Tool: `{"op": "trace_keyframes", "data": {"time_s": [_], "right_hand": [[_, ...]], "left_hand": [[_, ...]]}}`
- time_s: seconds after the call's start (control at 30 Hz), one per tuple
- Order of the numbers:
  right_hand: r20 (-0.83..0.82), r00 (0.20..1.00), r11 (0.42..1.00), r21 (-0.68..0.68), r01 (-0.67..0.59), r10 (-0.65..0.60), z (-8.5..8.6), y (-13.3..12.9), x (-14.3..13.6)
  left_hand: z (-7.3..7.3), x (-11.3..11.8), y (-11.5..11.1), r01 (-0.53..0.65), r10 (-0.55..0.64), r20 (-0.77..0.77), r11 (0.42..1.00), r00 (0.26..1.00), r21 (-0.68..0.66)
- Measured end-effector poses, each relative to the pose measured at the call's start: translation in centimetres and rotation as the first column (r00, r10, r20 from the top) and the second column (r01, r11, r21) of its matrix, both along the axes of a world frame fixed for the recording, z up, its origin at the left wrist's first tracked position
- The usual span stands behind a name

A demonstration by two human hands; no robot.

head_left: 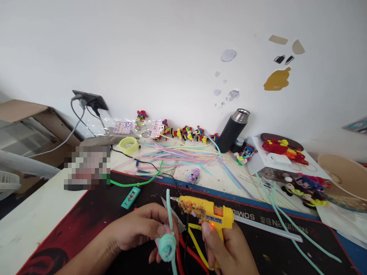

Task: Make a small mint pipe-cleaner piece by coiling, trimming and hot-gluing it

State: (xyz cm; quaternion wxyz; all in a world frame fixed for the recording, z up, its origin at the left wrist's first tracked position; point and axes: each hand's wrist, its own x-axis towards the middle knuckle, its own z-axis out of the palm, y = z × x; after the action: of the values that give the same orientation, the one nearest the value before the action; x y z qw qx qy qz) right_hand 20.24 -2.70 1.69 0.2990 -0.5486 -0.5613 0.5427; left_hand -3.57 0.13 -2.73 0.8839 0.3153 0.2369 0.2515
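Your left hand [140, 229] pinches the mint pipe-cleaner coil [166, 247] between thumb and fingers at its far left side, near the middle of the mat's near edge. It looks light, soft and fuzzy, likely to squash or unwind, so take it by the rolled side, lightly, clear of fresh glue. Your right hand [229, 248] is closed around the handle of the yellow hot glue gun [206, 212], a stiff, probably heavier tool; keep to the handle, as the metal nozzle [174, 199], beside the upright stem [169, 210], may be hot.
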Motion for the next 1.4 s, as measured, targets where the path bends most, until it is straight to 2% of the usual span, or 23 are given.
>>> {"op": "trace_keyframes", "data": {"time_s": [0.4,0.63,0.9,1.1,1.2,1.3,1.4], "right_hand": [[0.023,0.999,0.999,-0.033,0.038,-0.037,-0.4,-0.4,0.2],[0.021,0.999,0.999,-0.04,-0.027,0.028,-0.4,-0.1,0.3],[0.008,1.0,0.997,-0.074,-0.023,0.023,-0.6,-0.2,0.4],[-0.107,0.992,0.984,-0.171,0.041,-0.06,-1.5,-0.4,0.7],[-0.227,0.974,0.981,-0.192,-0.02,-0.025,-1.9,0.0,1.0],[-0.352,0.935,0.982,-0.186,-0.027,-0.041,-1.8,0.6,1.1],[-0.426,0.898,0.978,-0.206,0.018,-0.106,-1.3,1.3,1.0]], "left_hand": [[0.0,-0.1,0.2,-0.008,0.008,-0.007,1.0,1.0,-0.003],[0.2,0.0,0.2,-0.012,0.012,-0.024,1.0,1.0,0.005],[0.4,-0.1,0.4,-0.033,0.033,-0.059,0.999,0.998,-0.003],[0.2,-0.4,0.7,-0.091,0.09,-0.078,0.996,0.993,-0.015],[0.3,-0.4,0.9,-0.115,0.114,-0.087,0.993,0.99,-0.003],[0.4,-0.3,1.0,-0.144,0.145,-0.089,0.989,0.985,0.018],[0.4,-0.2,1.1,-0.189,0.192,-0.099,0.981,0.976,0.046]]}}
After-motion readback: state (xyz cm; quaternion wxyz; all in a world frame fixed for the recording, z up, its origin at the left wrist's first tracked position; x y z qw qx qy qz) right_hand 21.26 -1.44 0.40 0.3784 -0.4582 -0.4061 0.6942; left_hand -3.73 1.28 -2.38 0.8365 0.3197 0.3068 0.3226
